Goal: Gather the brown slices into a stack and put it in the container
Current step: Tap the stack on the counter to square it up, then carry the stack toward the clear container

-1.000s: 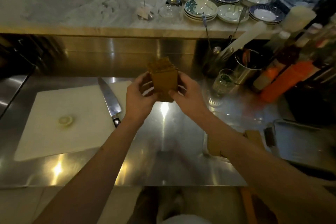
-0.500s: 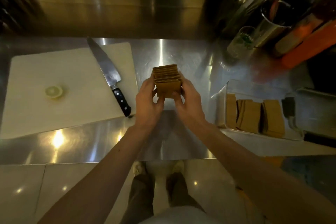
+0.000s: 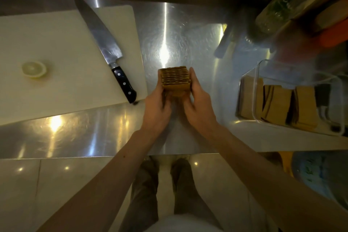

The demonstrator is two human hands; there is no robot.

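A stack of thin brown slices (image 3: 175,79) stands on edge over the middle of the steel counter, pressed between both hands. My left hand (image 3: 157,106) grips its left side and my right hand (image 3: 198,105) grips its right side. To the right sits a clear plastic container (image 3: 258,88) that holds more brown slices (image 3: 282,105) leaning in groups. The stack's underside is hidden by my fingers.
A white cutting board (image 3: 62,62) lies at the left with a chef's knife (image 3: 105,47) along its right edge and a lemon slice (image 3: 34,69). A glass and metal cups and an orange object crowd the back right. The steel counter (image 3: 94,133) ends near my legs.
The view has tilted down and closer. Both hands keep hold of the stack and have lowered it toward the counter.
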